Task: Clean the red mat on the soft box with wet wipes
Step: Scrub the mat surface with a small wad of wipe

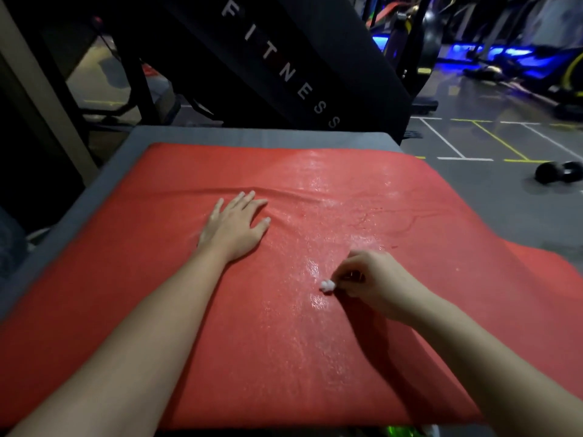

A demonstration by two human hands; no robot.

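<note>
A red mat [157, 279] lies spread over the grey soft box [246, 135], with a crease across its middle. A wet, shiny streak runs down the mat's centre right. My left hand [235, 223] lies flat on the mat, fingers straight, pressing beside the crease. My right hand [370, 283] has its fingers curled round a small balled white wet wipe [327, 286], which touches the mat in the wet streak. Only a bit of the wipe shows past the fingers.
A black slanted panel lettered FITNESS [284, 67] rises just behind the box. A black dumbbell [558, 172] lies on the grey floor at the right, near painted floor lines. Gym machines with blue lights stand at the far right.
</note>
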